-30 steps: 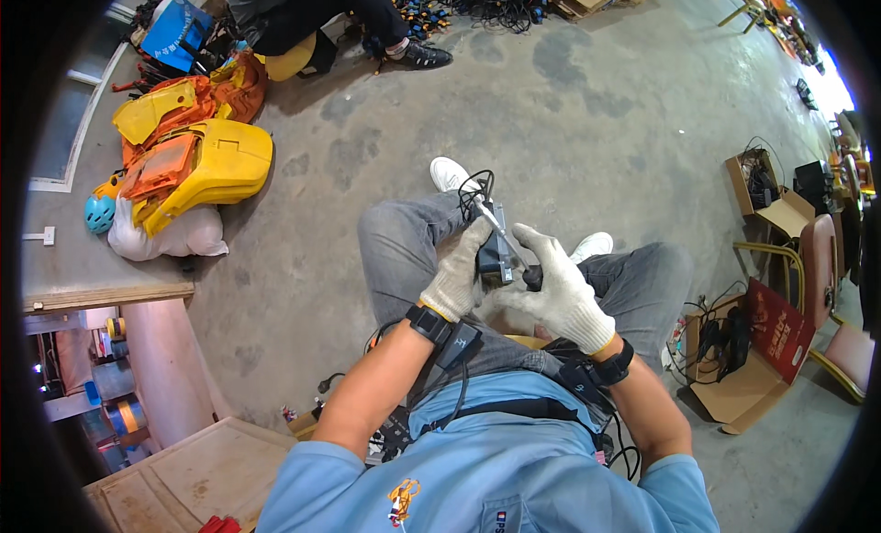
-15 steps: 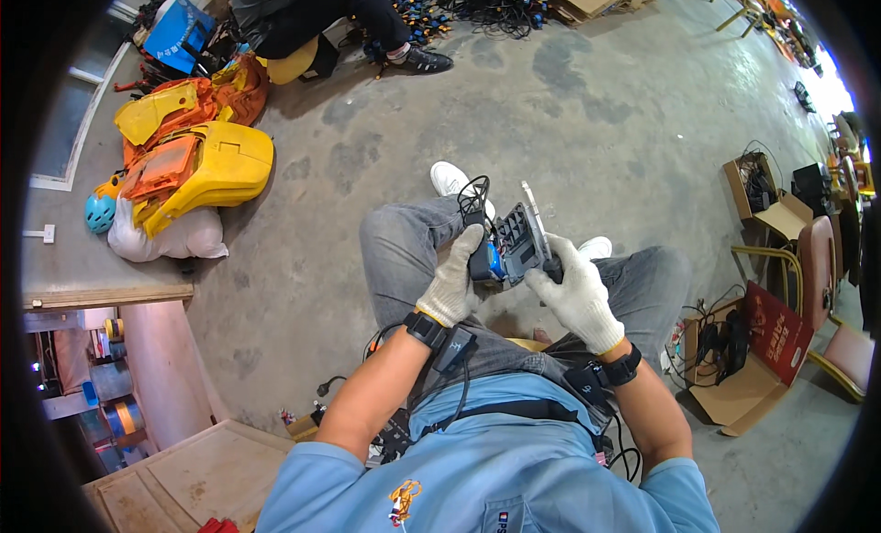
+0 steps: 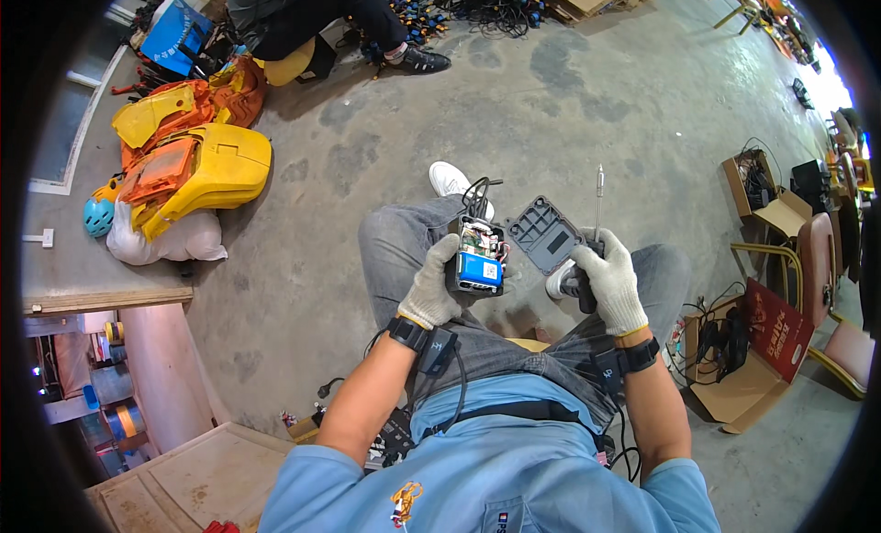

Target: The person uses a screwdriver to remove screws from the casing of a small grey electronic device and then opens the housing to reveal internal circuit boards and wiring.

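My gloved left hand (image 3: 429,285) is closed around a black device housing (image 3: 453,274). Its top is off, baring a blue battery pack (image 3: 480,269), a circuit board and thin wires; a black cable loops from its far end. In my gloved right hand (image 3: 609,280) are two things at once. Thumb and fingers pinch a grey plastic cover (image 3: 543,235), its ribbed inner side facing up. A screwdriver (image 3: 600,198) is also in that hand, dark handle in the palm and metal shaft pointing away from me. Cover and housing are apart, side by side above my lap.
Yellow and orange plastic shells (image 3: 220,170) lie at the left. Another person's leg and shoe (image 3: 418,60) are at the far left. An open cardboard box (image 3: 734,391) with black parts, and chairs (image 3: 817,267), stand at the right. A wooden board (image 3: 193,473) is near my left elbow.
The cover has come away from the housing and moved right with my right hand, exposing the battery and board. My left hand has shifted slightly left and turned the housing's open side up.
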Demonstrator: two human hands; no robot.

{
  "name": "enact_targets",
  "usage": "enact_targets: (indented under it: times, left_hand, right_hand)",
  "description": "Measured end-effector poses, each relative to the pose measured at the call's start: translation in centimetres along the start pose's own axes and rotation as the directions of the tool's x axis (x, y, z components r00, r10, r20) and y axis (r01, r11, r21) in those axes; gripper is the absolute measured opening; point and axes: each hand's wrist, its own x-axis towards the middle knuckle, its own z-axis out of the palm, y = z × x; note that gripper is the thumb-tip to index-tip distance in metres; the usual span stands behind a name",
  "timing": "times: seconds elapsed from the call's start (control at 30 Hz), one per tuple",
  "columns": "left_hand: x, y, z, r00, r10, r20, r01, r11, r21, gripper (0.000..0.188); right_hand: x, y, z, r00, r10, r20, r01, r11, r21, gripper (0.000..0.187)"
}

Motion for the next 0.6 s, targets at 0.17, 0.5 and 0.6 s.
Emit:
enact_targets:
  times: [0.17, 0.5, 0.6]
  left_hand:
    - [-0.2, 0.6, -1.0, 0.992, -0.038, 0.124, 0.039, 0.999, -0.006, 0.086]
    - [-1.6, 1.5, -1.1, 0.996, 0.017, 0.085, -0.019, 0.999, 0.025, 0.072]
    - [-1.8, 2.3, -1.3, 0.995, 0.032, 0.092, -0.033, 0.999, 0.009, 0.073]
  right_hand:
    - [1.1, 2.1, -1.1, 1.000, 0.018, -0.002, -0.018, 0.999, 0.040, 0.040]
    - [2.7, 4.3, -1.5, 0.993, 0.065, 0.094, -0.087, 0.963, 0.255, 0.029]
    - [3.1, 4.8, -1.9, 0.984, 0.131, 0.123, -0.165, 0.930, 0.328, 0.026]
